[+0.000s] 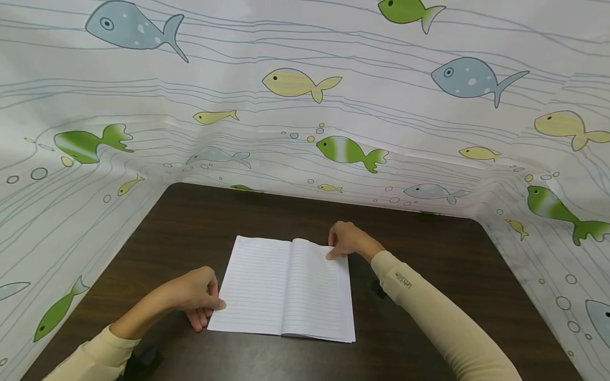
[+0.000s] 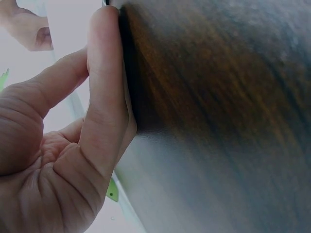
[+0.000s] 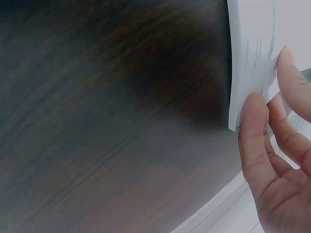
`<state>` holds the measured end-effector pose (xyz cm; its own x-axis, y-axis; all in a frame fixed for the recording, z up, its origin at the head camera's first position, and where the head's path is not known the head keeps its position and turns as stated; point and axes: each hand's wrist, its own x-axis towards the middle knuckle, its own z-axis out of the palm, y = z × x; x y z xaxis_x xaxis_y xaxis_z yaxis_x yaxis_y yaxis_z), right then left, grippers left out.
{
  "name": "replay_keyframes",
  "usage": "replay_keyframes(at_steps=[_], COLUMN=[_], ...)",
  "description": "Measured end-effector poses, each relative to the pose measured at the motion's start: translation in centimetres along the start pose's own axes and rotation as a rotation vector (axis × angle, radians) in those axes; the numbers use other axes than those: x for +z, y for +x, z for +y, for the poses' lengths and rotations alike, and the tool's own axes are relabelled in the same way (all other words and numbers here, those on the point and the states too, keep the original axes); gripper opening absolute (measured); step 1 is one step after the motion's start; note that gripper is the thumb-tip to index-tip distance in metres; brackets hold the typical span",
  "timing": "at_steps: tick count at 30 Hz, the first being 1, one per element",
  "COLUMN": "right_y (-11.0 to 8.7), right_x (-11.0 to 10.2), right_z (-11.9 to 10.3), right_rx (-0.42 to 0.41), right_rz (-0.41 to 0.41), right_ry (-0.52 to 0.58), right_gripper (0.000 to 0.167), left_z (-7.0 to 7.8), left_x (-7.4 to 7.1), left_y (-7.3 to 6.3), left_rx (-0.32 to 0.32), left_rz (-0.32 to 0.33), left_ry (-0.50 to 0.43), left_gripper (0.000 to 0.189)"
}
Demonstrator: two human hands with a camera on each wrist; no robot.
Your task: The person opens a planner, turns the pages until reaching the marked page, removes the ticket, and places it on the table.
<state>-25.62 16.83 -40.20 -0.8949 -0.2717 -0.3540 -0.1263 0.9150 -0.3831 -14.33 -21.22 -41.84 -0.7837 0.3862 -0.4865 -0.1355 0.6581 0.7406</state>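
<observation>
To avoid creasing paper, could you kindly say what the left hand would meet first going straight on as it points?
Most likely the open notebook: the left hand is at its left edge and points across it, though depth is unclear.

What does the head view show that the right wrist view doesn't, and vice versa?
Only head: the left hand, at the notebook's left edge; both ruled pages spread open with the middle fold; the cream sleeves; the printed fish.

Only right wrist: the palm side of the right hand, and a close, side-on look at the notebook's edge.

Both: the right hand touching the notebook, the dark table, and the white sheet beyond it.
</observation>
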Motion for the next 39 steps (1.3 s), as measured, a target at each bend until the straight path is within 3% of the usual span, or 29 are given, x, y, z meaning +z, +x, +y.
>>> replay_keyframes(at_steps=[20,39], right_y=[-0.1,-1.0], right_x=[0.6,1.1], right_z=[0.6,1.3], right_rx=[-0.035,-0.023], right_rz=[0.085,0.114], right_ry=[-0.07,0.102], right_gripper=[0.032,0.019], left_z=[-0.1,0.2], left_x=[0.1,0.0], left_y=[0.0,-0.1], left_rx=[0.007,0.004], left_rz=[0.003,0.003], left_ry=[0.004,0.013], left_gripper=[0.023,0.024])
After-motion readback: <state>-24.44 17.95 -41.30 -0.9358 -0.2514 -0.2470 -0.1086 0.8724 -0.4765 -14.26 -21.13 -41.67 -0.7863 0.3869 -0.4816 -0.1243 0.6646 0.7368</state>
